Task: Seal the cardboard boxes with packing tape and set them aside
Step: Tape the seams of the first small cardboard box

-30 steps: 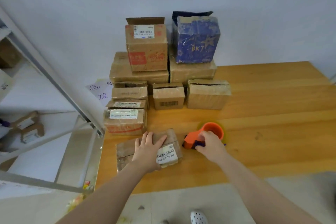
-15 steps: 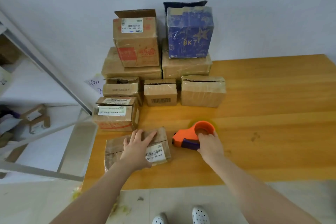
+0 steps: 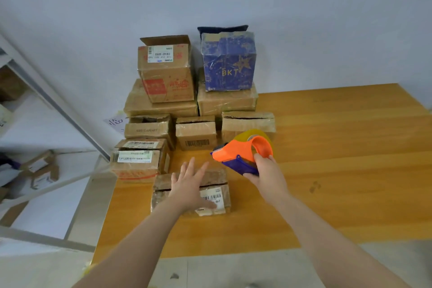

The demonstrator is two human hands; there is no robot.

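Note:
A small flat cardboard box (image 3: pixel 217 181) with a barcode label lies near the front left of the wooden table (image 3: pixel 327 194); a dark gap runs along its top seam. My left hand (image 3: pixel 190 187) rests flat on the box with fingers spread. My right hand (image 3: pixel 266 174) grips an orange and purple tape dispenser (image 3: pixel 243 151) with a roll of clear tape, held in the air just above and to the right of the box.
A pile of cardboard boxes (image 3: pixel 163 110) stands against the wall behind, topped by a blue box (image 3: pixel 228 61) and an open brown box (image 3: pixel 167 68). A metal shelf frame (image 3: pixel 58 105) stands left of the table. The table's right half is bare wood.
My right hand has lifted the tape dispenser off the table and raised it above the box's right end. My left hand has stayed on the box, fingers now spread wider.

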